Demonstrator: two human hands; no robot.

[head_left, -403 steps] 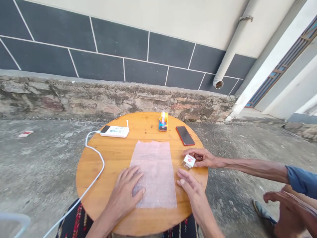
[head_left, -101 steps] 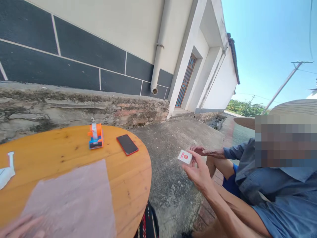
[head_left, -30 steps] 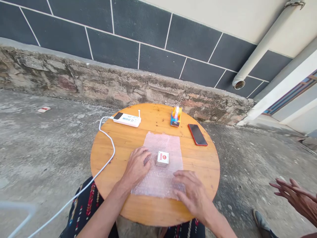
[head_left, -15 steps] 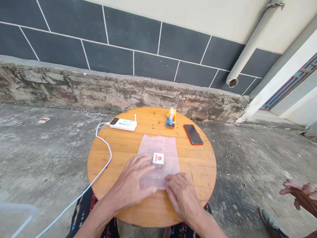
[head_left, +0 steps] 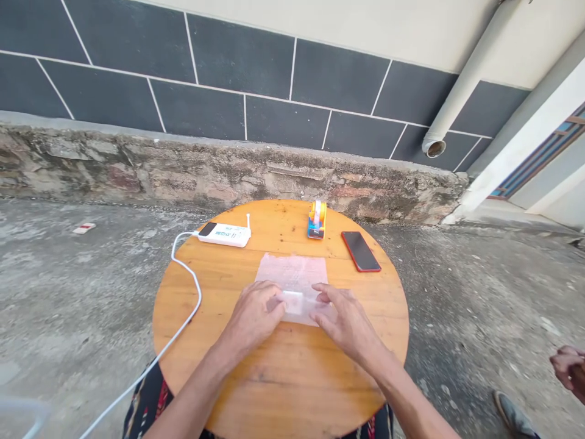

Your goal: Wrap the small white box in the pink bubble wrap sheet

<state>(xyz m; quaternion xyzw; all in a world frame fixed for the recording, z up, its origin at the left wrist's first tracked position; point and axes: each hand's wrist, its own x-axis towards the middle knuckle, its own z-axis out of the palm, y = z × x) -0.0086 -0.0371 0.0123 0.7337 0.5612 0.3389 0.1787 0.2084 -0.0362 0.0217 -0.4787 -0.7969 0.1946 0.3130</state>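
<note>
A pinkish sheet of bubble wrap (head_left: pixel 297 268) lies on the round wooden table (head_left: pixel 274 366), its near part folded up over a small white box (head_left: pixel 292 302). Through the plastic the box looks pale and its print is blurred. My left hand (head_left: pixel 258 308) is closed at the left end of the covered box, thumb and fingers pinching the folded wrap there. To the right of the box, my right hand (head_left: pixel 340 314) is open, thumb and fingers apart over the fold.
Along the far side stand a white device (head_left: pixel 225 234) with a stub antenna and cable (head_left: pixel 198 286), and a yellow-and-blue tape dispenser (head_left: pixel 317 221). A red-edged phone (head_left: pixel 361 251) lies at the right. Another person's hand (head_left: pixel 569 369) shows at the right edge.
The near edge of the bubble wrap has come up and over the box. My left hand has closed at the box's left end; my right hand has moved up and opened.
</note>
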